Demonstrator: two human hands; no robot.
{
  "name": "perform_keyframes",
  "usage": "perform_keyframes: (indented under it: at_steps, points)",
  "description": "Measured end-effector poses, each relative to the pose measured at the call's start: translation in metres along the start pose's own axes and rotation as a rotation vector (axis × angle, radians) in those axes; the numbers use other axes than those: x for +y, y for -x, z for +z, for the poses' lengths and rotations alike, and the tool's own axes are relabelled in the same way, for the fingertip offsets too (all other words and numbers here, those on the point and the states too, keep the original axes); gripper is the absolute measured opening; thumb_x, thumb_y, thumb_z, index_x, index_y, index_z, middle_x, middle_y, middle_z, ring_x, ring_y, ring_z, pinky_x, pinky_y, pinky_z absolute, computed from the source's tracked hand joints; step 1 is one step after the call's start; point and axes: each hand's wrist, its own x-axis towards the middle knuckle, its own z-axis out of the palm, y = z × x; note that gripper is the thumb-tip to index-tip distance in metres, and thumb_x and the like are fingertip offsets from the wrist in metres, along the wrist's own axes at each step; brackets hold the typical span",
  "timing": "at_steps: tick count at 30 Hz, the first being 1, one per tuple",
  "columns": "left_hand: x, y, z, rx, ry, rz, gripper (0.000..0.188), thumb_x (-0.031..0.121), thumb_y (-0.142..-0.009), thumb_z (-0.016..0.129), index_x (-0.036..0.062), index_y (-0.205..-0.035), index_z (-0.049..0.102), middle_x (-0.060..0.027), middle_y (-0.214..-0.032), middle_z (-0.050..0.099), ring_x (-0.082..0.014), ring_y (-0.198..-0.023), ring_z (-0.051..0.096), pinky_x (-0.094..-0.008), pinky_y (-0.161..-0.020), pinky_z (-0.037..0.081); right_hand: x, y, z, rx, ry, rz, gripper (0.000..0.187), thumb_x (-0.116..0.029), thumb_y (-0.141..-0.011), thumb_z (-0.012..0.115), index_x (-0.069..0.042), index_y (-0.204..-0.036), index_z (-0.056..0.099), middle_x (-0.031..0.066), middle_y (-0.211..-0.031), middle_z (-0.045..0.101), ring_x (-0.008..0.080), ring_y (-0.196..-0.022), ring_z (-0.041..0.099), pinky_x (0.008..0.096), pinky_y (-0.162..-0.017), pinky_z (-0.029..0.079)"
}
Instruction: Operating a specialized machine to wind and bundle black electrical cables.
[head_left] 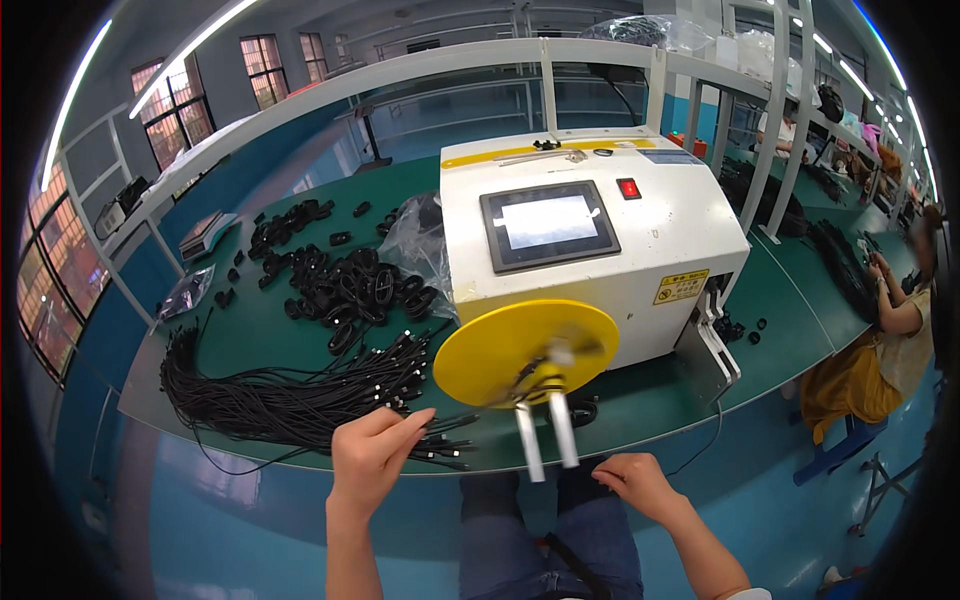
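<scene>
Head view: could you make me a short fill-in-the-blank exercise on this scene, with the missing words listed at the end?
1. The large round disc on the front of the white winding machine is ____ in colour.
2. The rocker switch beside the lit screen is ____.
3. The hand nearer the bundle of black cables is the person's ____ one.
4. The tabletop under the machine is ____.

Missing words: yellow; red; left; green.

tabletop (790, 300): green | floor (250, 520): glossy blue, below tabletop | barred windows (180, 112): left of and beyond tabletop | wall (228, 92): grey, beyond tabletop's left end | pale metal frame (549, 90): along tabletop's far edge | tube lights (195, 57): lit, above tabletop's left and right | blue stool (840, 450): right of tabletop
</scene>
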Motion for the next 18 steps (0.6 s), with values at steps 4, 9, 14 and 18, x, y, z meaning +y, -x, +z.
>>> perform_keyframes:
  at_steps: [4, 9, 14, 18]
  points:
    - [0.009, 0.016, -0.004, 0.012, 0.113, -0.020, 0.025, -0.001, -0.070, 0.070, 0.0037, -0.094, 0.070, -0.0057, -0.063, 0.053, -0.0162, -0.052, 0.050, -0.0260, -0.046, 0.037, 0.004, 0.003, 0.001, -0.005, 0.016, 0.012, 0.012, -0.013, -0.083, 0.065, -0.001, -0.084, 0.068, 0.0100, -0.071, 0.064, 0.0221, -0.060, 0.062, 0.0312, -0.056, 0.049]
    - [0.025, 0.023, 0.015, -0.042, 0.102, 0.002, 0.026, -0.001, -0.069, 0.070, 0.0038, -0.095, 0.069, -0.0061, -0.066, 0.056, -0.0172, -0.054, 0.053, -0.0263, -0.047, 0.039, -0.002, 0.001, 0.004, -0.059, 0.013, 0.063, 0.015, -0.017, -0.084, 0.064, -0.004, -0.083, 0.068, 0.0098, -0.078, 0.066, 0.0257, -0.070, 0.064, 0.0339, -0.064, 0.051]
    - [0.039, 0.011, 0.032, 0.044, 0.060, 0.051, 0.027, -0.001, -0.069, 0.070, 0.0037, -0.096, 0.069, -0.0063, -0.068, 0.057, -0.0176, -0.056, 0.055, -0.0271, -0.047, 0.041, -0.006, 0.004, 0.003, -0.060, 0.002, 0.079, 0.016, -0.020, -0.084, 0.063, -0.005, -0.083, 0.068, 0.0094, -0.082, 0.067, 0.0277, -0.075, 0.064, 0.0356, -0.068, 0.051]
    - [0.052, 0.000, 0.039, 0.065, 0.005, 0.144, 0.028, -0.002, -0.069, 0.069, 0.0033, -0.097, 0.068, -0.0062, -0.068, 0.057, -0.0183, -0.058, 0.055, -0.0275, -0.048, 0.043, -0.005, 0.008, 0.003, -0.060, 0.024, 0.081, 0.015, -0.019, -0.084, 0.063, -0.005, -0.083, 0.068, 0.0097, -0.082, 0.067, 0.0277, -0.075, 0.064, 0.0354, -0.068, 0.051]
